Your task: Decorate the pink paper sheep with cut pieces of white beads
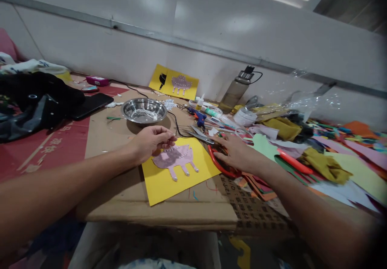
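Observation:
My left hand (159, 140) is closed in a pinch above the yellow card (163, 188); whatever sits between its fingertips is too small to make out. On the card lies a pale purple paper shape (181, 156) with three legs, edged with pearl-like beads. Its upper left part is hidden by my left hand. To the right, my right hand (232, 150) is spread over the red-handled scissors (216, 162), thumb and fingers apart at the handles. The scissor blades point up and left, past the card's top edge.
A steel bowl (144, 111) stands behind my left hand. At the wall are a finished-looking yellow card (175, 81) and a grey bottle (237, 89). A blue glue gun (199, 117) lies behind the scissors. Paper and felt scraps (329, 164) crowd the right; a phone (92, 105) lies left.

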Available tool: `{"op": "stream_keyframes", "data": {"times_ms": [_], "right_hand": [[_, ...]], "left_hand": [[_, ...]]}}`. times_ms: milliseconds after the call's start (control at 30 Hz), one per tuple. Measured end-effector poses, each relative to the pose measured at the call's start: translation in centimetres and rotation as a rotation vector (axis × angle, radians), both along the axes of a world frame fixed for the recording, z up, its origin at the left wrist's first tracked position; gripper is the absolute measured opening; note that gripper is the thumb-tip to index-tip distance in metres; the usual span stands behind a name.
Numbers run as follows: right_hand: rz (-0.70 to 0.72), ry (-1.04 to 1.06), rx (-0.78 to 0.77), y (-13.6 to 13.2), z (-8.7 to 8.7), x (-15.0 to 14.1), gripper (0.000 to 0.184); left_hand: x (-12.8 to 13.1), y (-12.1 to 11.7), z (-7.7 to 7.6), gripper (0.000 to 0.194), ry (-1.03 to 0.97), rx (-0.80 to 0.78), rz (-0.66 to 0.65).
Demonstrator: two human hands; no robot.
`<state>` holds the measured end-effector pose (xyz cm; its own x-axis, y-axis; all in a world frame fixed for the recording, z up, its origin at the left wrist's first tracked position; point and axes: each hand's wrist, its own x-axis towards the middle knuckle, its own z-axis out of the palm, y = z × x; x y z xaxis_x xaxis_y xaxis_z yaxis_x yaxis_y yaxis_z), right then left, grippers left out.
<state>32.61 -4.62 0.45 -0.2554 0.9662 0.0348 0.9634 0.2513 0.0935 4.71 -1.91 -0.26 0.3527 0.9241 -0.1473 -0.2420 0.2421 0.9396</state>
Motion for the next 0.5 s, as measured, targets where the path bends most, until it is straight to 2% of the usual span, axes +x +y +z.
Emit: {"op": "stream_keyframes", "data": {"times_ms": [100,233,367,500], "right_hand": [[0.003,0.025,0.107,0.3,0.8,0.1,0.044],[-0.011,0.222,0.220,1.6,1.4,-1.5,0.026],[0.068,0.211,0.210,3.5,0.7,-3.5,0.019],[0.071,0.125,0.147,4.8,0.0,-4.0,0.019]], "left_hand": [[0.0,0.0,-0.2,0.012,0.002,-0.011,-0.014],[-0.1,0.1,-0.3,0.013,0.031,0.012,-0.024],[-0.5,0.6,-0.1,0.013,0.001,0.089,-0.010],[-0.8,0.8,0.3,0.013,-0.026,0.114,0.011]]}}
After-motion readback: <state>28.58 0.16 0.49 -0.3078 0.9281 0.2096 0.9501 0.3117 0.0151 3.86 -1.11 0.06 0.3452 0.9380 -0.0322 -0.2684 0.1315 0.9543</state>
